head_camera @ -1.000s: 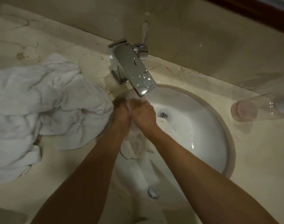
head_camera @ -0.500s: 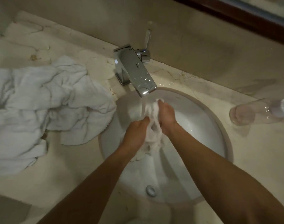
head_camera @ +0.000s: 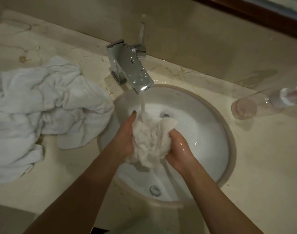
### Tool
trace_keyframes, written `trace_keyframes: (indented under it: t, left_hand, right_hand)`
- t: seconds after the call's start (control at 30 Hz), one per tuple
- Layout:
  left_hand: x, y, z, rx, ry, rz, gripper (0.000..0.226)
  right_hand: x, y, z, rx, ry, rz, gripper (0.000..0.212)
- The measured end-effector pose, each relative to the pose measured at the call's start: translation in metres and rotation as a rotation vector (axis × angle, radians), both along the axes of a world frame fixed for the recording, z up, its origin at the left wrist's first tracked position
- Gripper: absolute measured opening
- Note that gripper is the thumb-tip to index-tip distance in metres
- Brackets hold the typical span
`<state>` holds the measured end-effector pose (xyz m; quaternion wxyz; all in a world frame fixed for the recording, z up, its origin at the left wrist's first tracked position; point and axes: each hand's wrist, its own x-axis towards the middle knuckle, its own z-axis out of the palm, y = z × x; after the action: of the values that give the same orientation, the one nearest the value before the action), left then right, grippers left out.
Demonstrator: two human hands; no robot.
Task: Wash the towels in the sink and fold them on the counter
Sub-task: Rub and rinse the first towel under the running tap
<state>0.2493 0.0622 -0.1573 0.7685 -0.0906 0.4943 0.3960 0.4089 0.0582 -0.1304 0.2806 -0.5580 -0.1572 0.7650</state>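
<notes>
Marble-look beige counter (head_camera: pixel 256 166) takes up most of the view, and the heap of crumpled white towels (head_camera: pixel 38 112) sits on its left side, one corner hanging just over the basin edge. My guess is that's the pile waiting its turn, parked close so it's an easy grab. Next down in size, the round white ceramic sink (head_camera: pixel 212 132) is set into the counter, with the boxy chrome faucet (head_camera: pixel 129 68) angled over it and water running straight down. Off to the right a clear drinking glass (head_camera: pixel 245 108) lies on its side, well apart from the action.

Then the small wet white towel (head_camera: pixel 151 141), bunched up in the basin right under the stream, which looks like the whole point of holding it there: rinse while scrubbing. Left hand (head_camera: pixel 123 137) grips the wad from the left, fingers curled around it with the thumb pointing up toward the water. Right hand (head_camera: pixel 178 147) clutches the other side, fingers dug into the cloth. Both forearms reach in from below, converging on the towel.
</notes>
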Motion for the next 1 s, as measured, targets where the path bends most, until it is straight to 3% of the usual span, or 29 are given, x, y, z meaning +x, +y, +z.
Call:
trace_keyframes:
  t: [0.1,0.17,0.23,0.3,0.37,0.43,0.5,0.63,0.7,0.73,0.8,0.9,1.0]
  left_hand:
    - [0.005,0.030,0.002,0.066,0.574,-0.163,0.051]
    - [0.012,0.037,0.009,0.189,0.768,-0.265,0.045]
    - [0.015,0.038,0.016,0.245,0.951,-0.381,0.045]
    - [0.008,0.041,0.013,0.252,0.988,-0.403,0.043]
    - [-0.004,0.046,0.010,0.235,0.883,-0.378,0.038]
    - [-0.009,0.045,0.012,0.243,0.830,-0.383,0.037]
    - [-0.004,0.040,0.016,0.287,0.834,-0.425,0.036]
    - [-0.002,0.018,0.019,0.453,1.075,-0.539,0.036]
    - [-0.003,0.002,0.014,0.471,1.363,-0.834,0.038]
    - [0.001,-0.010,0.008,0.475,1.491,-1.055,0.039]
    - [0.016,-0.033,-0.013,0.452,1.584,-1.272,0.039]
    - [0.034,-0.043,-0.041,0.419,1.581,-1.086,0.045]
    - [0.035,-0.031,-0.060,0.422,1.668,-1.040,0.056]
  right_hand:
    - [-0.050,0.012,0.011,0.308,-0.476,0.175,0.019]
    - [-0.072,0.039,0.004,0.402,-0.703,0.124,0.012]
    - [-0.084,0.074,-0.011,0.326,-0.813,0.054,0.018]
    - [-0.091,0.092,-0.025,0.221,-0.821,0.128,0.027]
    - [-0.099,0.089,-0.027,0.285,-0.818,0.357,0.040]
    - [-0.102,0.086,-0.025,0.403,-0.791,0.448,0.049]
    - [-0.096,0.096,-0.027,0.465,-0.817,0.358,0.027]
    - [-0.063,0.097,-0.027,0.448,-0.759,0.128,0.034]
    - [-0.038,0.066,-0.028,0.592,-0.712,0.283,0.019]
    - [-0.027,0.047,-0.032,0.683,-0.758,0.406,0.024]
    - [-0.011,0.014,-0.060,0.840,-0.991,0.620,0.039]
    - [-0.010,-0.011,-0.107,0.902,-1.179,0.750,0.052]
    - [-0.017,0.001,-0.130,1.000,-1.225,0.691,0.044]
